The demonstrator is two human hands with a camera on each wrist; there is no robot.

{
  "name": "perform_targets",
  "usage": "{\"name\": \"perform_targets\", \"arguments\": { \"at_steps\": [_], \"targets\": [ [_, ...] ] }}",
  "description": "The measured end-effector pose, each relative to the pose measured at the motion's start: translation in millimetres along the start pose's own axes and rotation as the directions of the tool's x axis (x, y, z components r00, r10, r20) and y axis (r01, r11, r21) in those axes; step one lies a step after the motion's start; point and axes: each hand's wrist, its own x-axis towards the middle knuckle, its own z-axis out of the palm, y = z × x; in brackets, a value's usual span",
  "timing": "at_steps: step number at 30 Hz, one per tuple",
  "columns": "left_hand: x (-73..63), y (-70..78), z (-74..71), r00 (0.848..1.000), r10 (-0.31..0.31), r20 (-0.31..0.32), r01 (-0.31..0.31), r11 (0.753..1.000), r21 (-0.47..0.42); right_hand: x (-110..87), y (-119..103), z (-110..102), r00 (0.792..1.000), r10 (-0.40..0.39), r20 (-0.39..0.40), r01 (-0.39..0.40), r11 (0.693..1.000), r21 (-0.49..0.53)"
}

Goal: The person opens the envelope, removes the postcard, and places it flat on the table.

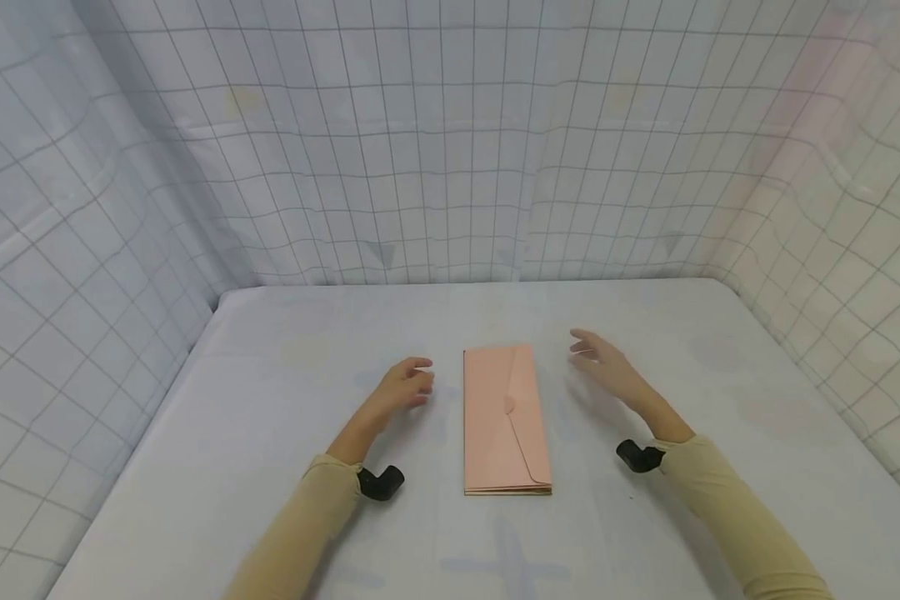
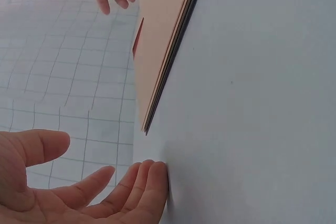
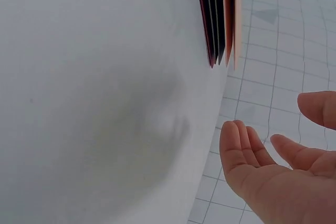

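A pink paper envelope folder [image 1: 487, 417] lies flat on the white table, its long side running away from me. Its flap has a small rounded tab [image 1: 509, 405] near the middle, and several stacked layers show along its edge [image 2: 173, 51] in the left wrist view. My left hand [image 1: 403, 385] is just left of the folder, fingers relaxed and holding nothing. On the other side, my right hand [image 1: 602, 362] hovers over the table near the folder's far right corner, fingers loosely bent with nothing in them. Both hands are apart from the folder.
The table [image 1: 330, 333] wears a white cover. White curtains with a dark grid pattern [image 1: 450, 167] hang behind it and at both sides. Each wrist carries a small black camera, the left one [image 1: 381, 483] and the right one [image 1: 639, 457].
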Motion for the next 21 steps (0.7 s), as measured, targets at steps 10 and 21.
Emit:
{"name": "perform_targets", "arguments": {
  "at_steps": [10, 21],
  "targets": [
    [-3.1, -6.5, 13.4, 0.996, -0.022, 0.086, 0.037, 0.982, -0.185, -5.9, 6, 6, 0.998, 0.023, 0.056, -0.027, 0.997, 0.077],
    [-4.0, -4.7, 17.1, 0.987, 0.037, 0.159, 0.010, 0.959, -0.284, -1.5, 5, 7, 0.985, 0.035, 0.171, -0.072, 0.974, 0.214]
  ]
}}
